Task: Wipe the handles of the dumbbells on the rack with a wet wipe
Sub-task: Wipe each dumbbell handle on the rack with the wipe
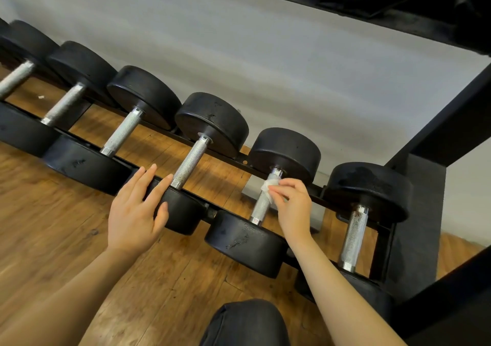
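Wiping along the handle (261, 204), our right hand (293, 207) pinches the wipe (267, 186); left hand (135, 212) rests flat on the next dumbbell (175, 210), further left.

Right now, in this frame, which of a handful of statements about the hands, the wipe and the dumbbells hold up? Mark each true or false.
1. The right hand pinches the wet wipe against a dumbbell handle. True.
2. The left hand grips a handle. False: its fingers lie straight, resting on the near head of the neighbouring dumbbell.
3. The wipe is on the rightmost dumbbell's handle. False: it is on the second from the right; the rightmost handle is untouched.
4. The floor under the rack is wood-patterned. True.
5. The wipe sits at the near end of the handle. False: it sits near the far head.
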